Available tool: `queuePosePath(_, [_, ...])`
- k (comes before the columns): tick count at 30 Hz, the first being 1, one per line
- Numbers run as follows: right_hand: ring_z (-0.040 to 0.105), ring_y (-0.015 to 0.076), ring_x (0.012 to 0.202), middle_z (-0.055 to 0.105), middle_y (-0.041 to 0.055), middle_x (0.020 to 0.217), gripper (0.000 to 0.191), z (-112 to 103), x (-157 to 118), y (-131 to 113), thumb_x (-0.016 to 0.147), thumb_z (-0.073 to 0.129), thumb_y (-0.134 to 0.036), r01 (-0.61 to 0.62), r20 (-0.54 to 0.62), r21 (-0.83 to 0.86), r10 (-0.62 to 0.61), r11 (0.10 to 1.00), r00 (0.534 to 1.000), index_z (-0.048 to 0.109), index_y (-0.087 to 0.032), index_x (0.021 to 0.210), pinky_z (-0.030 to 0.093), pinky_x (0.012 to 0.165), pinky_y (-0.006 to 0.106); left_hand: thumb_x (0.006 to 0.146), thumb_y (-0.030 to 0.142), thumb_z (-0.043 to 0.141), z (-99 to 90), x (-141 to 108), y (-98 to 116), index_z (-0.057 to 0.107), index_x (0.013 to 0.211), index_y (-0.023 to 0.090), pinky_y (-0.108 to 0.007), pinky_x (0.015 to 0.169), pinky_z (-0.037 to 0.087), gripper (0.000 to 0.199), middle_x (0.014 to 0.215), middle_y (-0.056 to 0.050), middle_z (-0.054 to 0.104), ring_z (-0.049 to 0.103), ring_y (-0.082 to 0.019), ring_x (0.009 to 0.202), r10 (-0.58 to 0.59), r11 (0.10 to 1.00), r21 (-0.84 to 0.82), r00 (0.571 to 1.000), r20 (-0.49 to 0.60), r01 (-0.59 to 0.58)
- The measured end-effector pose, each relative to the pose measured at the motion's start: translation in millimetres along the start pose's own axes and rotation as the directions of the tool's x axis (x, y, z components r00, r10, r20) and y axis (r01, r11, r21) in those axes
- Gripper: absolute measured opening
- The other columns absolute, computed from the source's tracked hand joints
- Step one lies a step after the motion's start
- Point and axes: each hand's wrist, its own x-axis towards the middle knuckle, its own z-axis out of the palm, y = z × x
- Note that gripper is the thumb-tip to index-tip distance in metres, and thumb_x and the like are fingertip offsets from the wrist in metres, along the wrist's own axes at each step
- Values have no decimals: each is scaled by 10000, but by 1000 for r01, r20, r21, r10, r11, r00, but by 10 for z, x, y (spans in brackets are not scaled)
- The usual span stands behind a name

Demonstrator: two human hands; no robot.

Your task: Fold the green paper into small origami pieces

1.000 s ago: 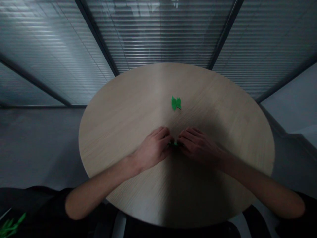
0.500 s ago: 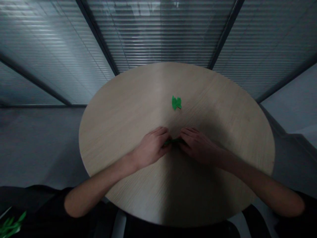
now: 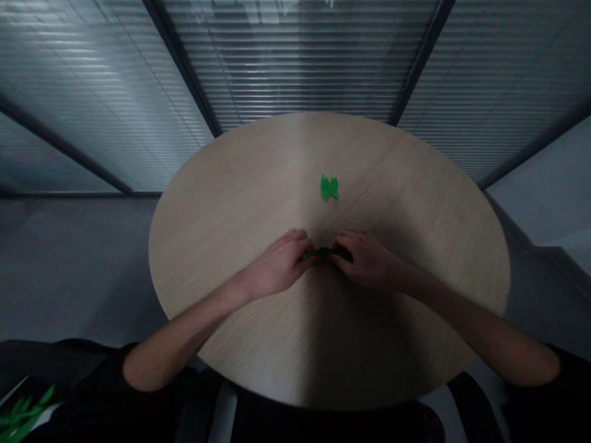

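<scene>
Between my two hands is a dark green leaf-like strip [image 3: 324, 252], held low over the wooden table [image 3: 221, 203]. My left hand [image 3: 289, 258] is closed on its left end, thumb below and fingers above. The right end sits in the grip of my right hand [image 3: 362, 255], whose fingers curl over it. Fingers and shadow hide both ends, so its full shape cannot be made out. Farther back on the tabletop lies a bright green leaf-shaped piece [image 3: 329, 187] with two pointed lobes, apart from both hands.
Green leafy pieces [image 3: 25, 412] with something white show at the lower left corner, below table height. Glass panels with blinds [image 3: 300, 67] stand close behind the table's far edge. A dark shadow falls on the table in front of my right hand.
Both hands have shifted slightly up in the view with the strip. More of the strip's middle now shows between them. The leaf-shaped piece still lies on the table.
</scene>
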Motion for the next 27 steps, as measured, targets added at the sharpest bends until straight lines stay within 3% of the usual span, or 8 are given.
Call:
queuePosePath(9, [600,225,851,654,87,900,123,35,31,-9,938,593,-240,-36,1,-50,37,998,999,610,-178,832,439,822,361,1044,250,499,23,24,-18,595,824,164,-384,789,480,256,867,-65,554,555,-234,858,14,1000,17,1000,-3,-14])
queuePosePath(14, [603,235,860,661,97,909,106,30,27,-42,923,601,-236,-52,-26,-47,51,998,998,608,-181,832,440,831,368,1042,282,530,54,17,-71,612,902,154,-378,789,480,207,899,-63,558,558,-237,879,-1,1000,-15,999,-39,0])
queuePosePath(27, [589,212,813,668,76,892,116,27,31,3,932,618,-288,-66,-32,40,67,997,997,614,-175,908,410,786,344,1067,269,476,56,15,-64,604,880,158,-391,817,493,252,920,-72,553,552,-242,908,22,997,70,999,-24,-20])
